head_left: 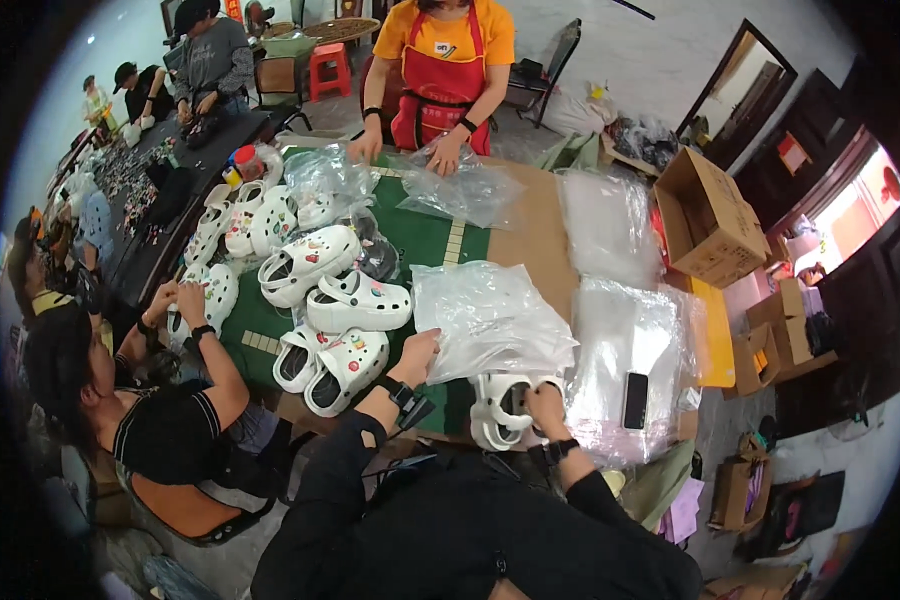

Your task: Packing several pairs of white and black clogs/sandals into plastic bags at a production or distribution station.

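Note:
My left hand (415, 359) is closed on the near left edge of a clear plastic bag (492, 318), which lies spread out ahead of me. Just below the bag, a pair of white clogs (491, 416) sits at the table's near edge, its upper part covered by the plastic. The fingers of my right hand (546, 407) are curled round the right side of this pair. Left of my left hand, more white clogs (355, 362) with colourful charms lie in a pile.
Flat clear bags (625, 365) are stacked at the right, with a black phone (635, 400) on top. Across the table (425, 225), a person in a red apron (450, 75) handles plastic bags. Another person (160, 400) works on a clog at the left. A cardboard box (710, 220) stands open at the right.

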`<state>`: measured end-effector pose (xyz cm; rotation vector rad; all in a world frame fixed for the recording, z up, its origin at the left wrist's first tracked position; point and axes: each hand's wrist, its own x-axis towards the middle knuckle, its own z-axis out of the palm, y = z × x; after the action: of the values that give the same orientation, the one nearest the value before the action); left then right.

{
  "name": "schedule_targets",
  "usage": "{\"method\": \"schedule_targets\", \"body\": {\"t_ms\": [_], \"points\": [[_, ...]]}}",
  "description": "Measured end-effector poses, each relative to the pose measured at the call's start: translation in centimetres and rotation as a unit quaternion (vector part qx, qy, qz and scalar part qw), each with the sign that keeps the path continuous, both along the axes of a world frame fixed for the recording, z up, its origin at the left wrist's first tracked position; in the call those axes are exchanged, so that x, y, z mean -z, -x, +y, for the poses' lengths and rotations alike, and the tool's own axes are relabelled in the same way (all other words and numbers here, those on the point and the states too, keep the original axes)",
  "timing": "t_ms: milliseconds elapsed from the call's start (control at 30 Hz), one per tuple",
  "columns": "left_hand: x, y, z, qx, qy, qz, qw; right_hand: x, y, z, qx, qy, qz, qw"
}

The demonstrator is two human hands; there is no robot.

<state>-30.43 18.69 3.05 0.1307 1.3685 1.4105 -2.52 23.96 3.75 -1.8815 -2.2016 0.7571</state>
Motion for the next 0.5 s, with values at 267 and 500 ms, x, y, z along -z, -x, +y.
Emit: {"method": "schedule_targets", "body": {"t_ms": [267,500], "points": [[1.0,-1.6,1.1,0.004,-0.044,0.007,0.999,-6.9,-8.3,-0.2,0.169,-0.115,0.002,0.979],[4.7,-2.6,0.6,0.160,-0.061,0.341,0.924,-7.8,-15.3,0.9,0.241,-0.255,0.255,0.901]]}}
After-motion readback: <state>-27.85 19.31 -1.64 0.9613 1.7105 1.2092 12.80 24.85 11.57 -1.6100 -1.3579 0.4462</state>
